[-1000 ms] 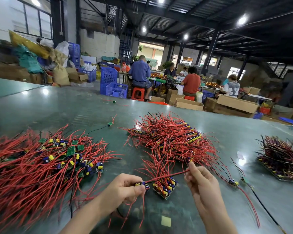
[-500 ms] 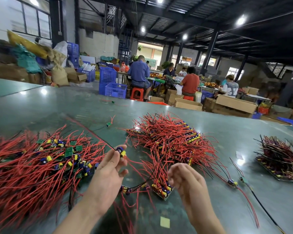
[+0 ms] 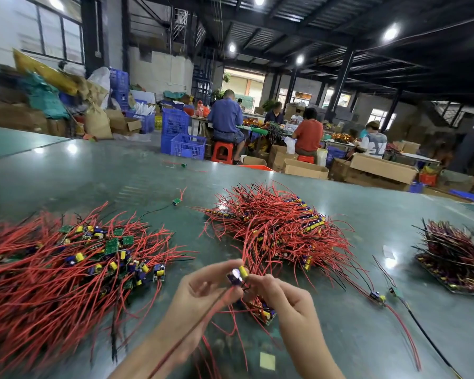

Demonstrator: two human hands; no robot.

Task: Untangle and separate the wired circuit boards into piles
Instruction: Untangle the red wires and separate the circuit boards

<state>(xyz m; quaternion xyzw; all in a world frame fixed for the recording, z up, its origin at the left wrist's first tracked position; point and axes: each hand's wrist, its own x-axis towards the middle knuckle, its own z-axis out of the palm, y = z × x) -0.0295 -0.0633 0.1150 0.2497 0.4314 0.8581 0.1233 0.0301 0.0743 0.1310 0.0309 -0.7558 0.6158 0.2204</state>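
- You're holding one small circuit board [image 3: 237, 275] up off the counter [image 3: 326, 351], just in front of the middle pile [image 3: 274, 231], and both hands are meeting on it.
- Your left hand [image 3: 200, 294] is pinching the board from its left side, thumb and fingertips curled onto it; your right hand [image 3: 282, 299] is pinching in from the right, fingers curled at the board's lower edge, though motion blur is hiding exactly what they're nipping.
- The board's red leads [image 3: 197, 326] are trailing down and toward you, across your left palm, so the long axis is running from the board back toward your left wrist.
- The big loose pile [image 3: 66, 266] is lying to the left of the held board, so your left hand is the nearer one for any drop there, I'd judge; the dark stacked pile [image 3: 457, 258] is sitting far to its right.
- Compared with half a second ago, your hands are now closing together on one board, where your left was lifting a board alone beside the left pile and your right was hovering apart with nothing in it.
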